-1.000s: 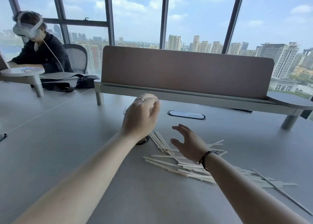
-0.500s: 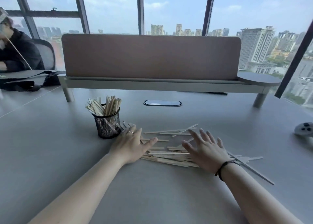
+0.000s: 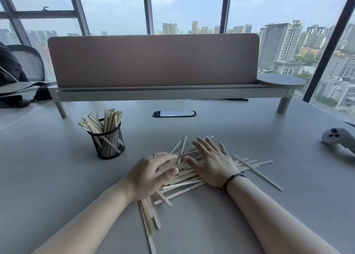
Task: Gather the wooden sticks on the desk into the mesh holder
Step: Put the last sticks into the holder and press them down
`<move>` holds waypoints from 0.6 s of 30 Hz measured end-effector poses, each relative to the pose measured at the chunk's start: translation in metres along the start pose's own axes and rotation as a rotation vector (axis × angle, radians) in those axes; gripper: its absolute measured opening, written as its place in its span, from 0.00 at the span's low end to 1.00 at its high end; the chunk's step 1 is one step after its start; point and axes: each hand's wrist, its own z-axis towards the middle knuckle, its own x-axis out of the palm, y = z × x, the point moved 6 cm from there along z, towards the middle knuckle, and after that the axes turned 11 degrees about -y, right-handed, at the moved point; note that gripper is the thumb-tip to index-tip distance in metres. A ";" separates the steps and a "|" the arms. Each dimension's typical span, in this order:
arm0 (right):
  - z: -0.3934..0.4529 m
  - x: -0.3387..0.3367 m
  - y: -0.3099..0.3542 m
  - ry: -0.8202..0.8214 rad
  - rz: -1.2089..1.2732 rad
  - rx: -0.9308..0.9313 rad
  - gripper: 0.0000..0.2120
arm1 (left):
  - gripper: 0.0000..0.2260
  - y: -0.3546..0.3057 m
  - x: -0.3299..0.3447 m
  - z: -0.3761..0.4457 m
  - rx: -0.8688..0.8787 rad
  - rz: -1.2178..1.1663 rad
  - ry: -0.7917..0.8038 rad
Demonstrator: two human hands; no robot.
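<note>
While I am watching through the head camera, the loose wooden sticks (image 3: pixel 189 178) are lying in a crisscrossed heap at the centre of the frame on the grey desk (image 3: pixel 57 176), with a few trailing down towards the lower middle and one long one angling off to the right. The left hand (image 3: pixel 151 175) is resting on the left side of the heap with its fingers bent over the sticks; whether it is actually gripping any I cannot tell, since the fingertips are blurred. The right hand (image 3: pixel 213 165) is lying flat on the heap with fingers spread and straight, pressing down and holding nothing.

The black mesh holder (image 3: pixel 107 140) is standing upright to the upper left of the heap, apart from it, and is already carrying a fan of sticks that are leaning out over its rim. A white controller (image 3: pixel 340 140) is sitting at the right edge of the frame, and a pink desk divider (image 3: pixel 153 59) is running across the back.

I am judging these sticks to be thin, flat, stiff and very light, so they are likely sliding easily on the smooth desk and scattering if nudged. I am thinking the best hold is a bundle squared between both palms, then pinched around its middle so the ends stay level for dropping into the holder.
</note>
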 end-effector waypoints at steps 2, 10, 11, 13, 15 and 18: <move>0.004 0.002 0.001 0.013 -0.015 -0.024 0.40 | 0.41 -0.003 -0.004 -0.001 0.006 -0.011 0.017; 0.010 0.008 0.001 0.055 -0.014 -0.032 0.40 | 0.52 -0.002 -0.012 -0.029 -0.022 0.165 0.282; 0.011 0.007 0.001 0.052 -0.009 -0.034 0.40 | 0.54 -0.001 -0.015 -0.033 -0.026 0.179 0.324; 0.012 0.006 0.002 0.042 -0.005 -0.053 0.40 | 0.59 0.001 -0.018 -0.041 -0.037 0.221 0.439; 0.016 0.006 0.003 0.025 -0.013 -0.093 0.42 | 0.62 0.004 -0.021 -0.045 -0.070 0.266 0.542; 0.021 0.009 0.008 0.038 -0.038 -0.181 0.42 | 0.63 0.010 -0.020 -0.046 -0.074 0.364 0.577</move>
